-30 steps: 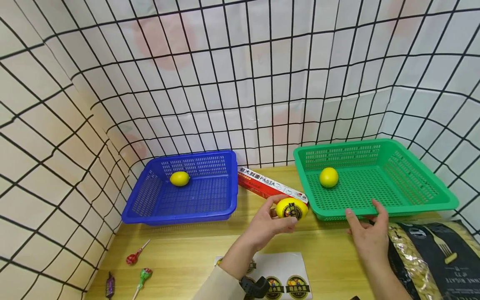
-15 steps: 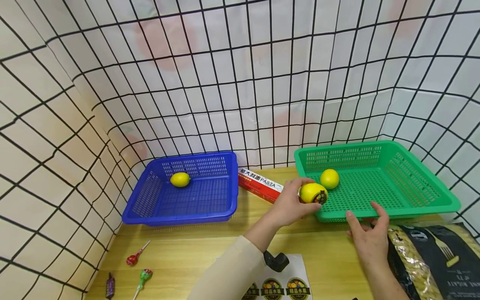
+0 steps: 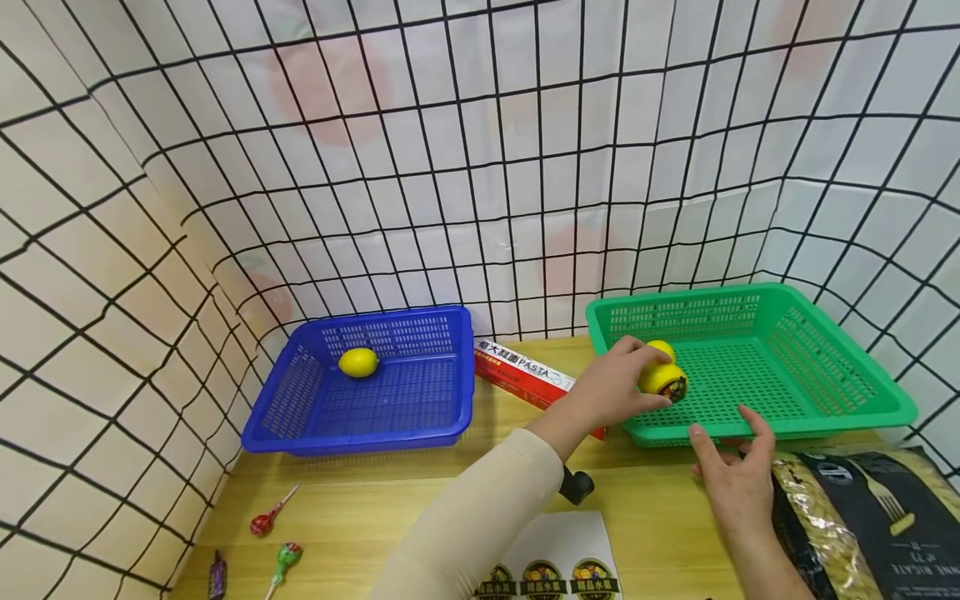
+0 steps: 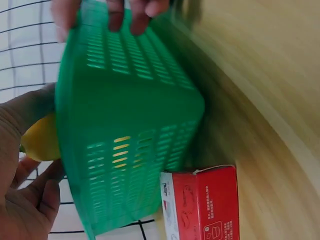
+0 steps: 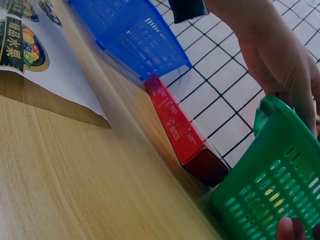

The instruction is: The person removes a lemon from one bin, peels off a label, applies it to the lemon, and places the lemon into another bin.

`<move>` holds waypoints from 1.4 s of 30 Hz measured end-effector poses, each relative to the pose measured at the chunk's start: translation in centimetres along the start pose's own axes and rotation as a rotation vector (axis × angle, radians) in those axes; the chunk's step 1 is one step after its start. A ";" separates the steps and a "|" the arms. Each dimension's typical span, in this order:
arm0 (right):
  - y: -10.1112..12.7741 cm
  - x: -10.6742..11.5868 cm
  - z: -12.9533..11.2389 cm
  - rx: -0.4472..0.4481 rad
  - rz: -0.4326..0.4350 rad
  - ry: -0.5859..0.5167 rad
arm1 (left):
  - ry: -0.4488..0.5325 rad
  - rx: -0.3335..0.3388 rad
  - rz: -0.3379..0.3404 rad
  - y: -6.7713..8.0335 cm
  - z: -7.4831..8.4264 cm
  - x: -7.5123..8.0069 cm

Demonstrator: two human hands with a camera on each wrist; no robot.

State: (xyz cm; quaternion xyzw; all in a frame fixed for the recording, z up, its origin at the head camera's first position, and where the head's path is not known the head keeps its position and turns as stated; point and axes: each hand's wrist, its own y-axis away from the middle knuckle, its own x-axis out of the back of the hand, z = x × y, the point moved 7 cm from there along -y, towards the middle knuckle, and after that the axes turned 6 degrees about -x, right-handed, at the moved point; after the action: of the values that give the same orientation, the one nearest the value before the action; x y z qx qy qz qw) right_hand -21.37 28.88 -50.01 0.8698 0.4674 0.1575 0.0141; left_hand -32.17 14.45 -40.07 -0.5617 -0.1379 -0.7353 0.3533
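My left hand (image 3: 624, 379) grips a yellow lemon (image 3: 663, 382) with a dark round sticker, low over the left part of the green basket (image 3: 888, 400). Behind it, a second yellow fruit (image 3: 663, 348) in that basket is partly covered. My right hand (image 3: 735, 471) holds the basket's front rim, some fingers over it and others against the outer wall. In the left wrist view, the held lemon (image 4: 42, 140) shows beside the rim, below the thumb.
A blue basket (image 3: 442, 429) with one lemon (image 3: 358, 362) stands left. Between the baskets lies a red pasta box (image 3: 525, 375). Nearer are a sticker sheet (image 3: 573, 542), a red lollipop (image 3: 262, 523), a green lollipop (image 3: 287, 557), a purple candy (image 3: 217, 575) and a pasta bag (image 3: 862, 517).
My left hand has carried the stickered lemon rightward from in front of the pasta box to over the green basket. The right hand has stayed at the rim.
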 end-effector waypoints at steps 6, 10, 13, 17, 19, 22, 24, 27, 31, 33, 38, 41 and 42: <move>0.1 0.0 0.1 -0.012 -0.006 -0.023 | -0.126 -0.012 -0.096 -1.3 0.4 -1.3; 0.2 0.0 -0.1 -0.009 -0.007 -0.018 | -0.152 -0.009 -0.131 -1.7 0.4 -2.1; 0.2 0.0 0.0 -0.012 -0.013 -0.022 | -0.158 -0.007 -0.161 -1.9 0.2 -2.8; 0.1 -0.1 0.0 -0.017 -0.020 -0.038 | -0.164 -0.005 -0.166 -2.0 0.0 -3.3; 0.1 -0.1 0.0 -0.016 -0.018 -0.036 | -0.173 -0.007 -0.163 -2.0 0.0 -3.4; 0.1 -0.1 -0.1 -0.017 -0.013 -0.034 | -0.178 -0.007 -0.166 -2.1 0.0 -3.4; 0.1 0.0 0.0 -0.021 -0.013 -0.031 | -0.180 -0.004 -0.172 -2.1 0.0 -3.4; 0.1 0.0 0.0 -0.023 -0.016 -0.032 | -0.185 0.000 -0.178 -2.1 0.0 -3.6; 0.2 0.0 -0.2 -0.012 -0.005 -0.025 | -0.199 0.007 -0.186 -2.2 0.0 -3.6; 0.3 0.0 -0.2 -0.008 -0.002 -0.021 | -0.198 0.015 -0.189 -2.1 -0.1 -3.7; 0.2 0.0 0.0 -0.013 -0.008 -0.024 | -0.164 0.006 -0.140 -1.7 -0.3 -3.5; 0.0 0.0 0.1 -0.016 -0.012 -0.033 | -0.156 -0.011 -0.060 -0.8 -0.3 -2.8; 0.1 0.0 0.1 -0.018 -0.011 -0.036 | -0.153 -0.012 -0.029 -0.4 -0.2 -2.5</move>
State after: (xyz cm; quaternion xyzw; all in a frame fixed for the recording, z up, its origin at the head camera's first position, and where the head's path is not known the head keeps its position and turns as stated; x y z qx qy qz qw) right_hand -21.27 28.89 -50.07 0.8699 0.4702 0.1459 0.0313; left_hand -32.32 15.49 -42.39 -0.6162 -0.1682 -0.6962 0.3277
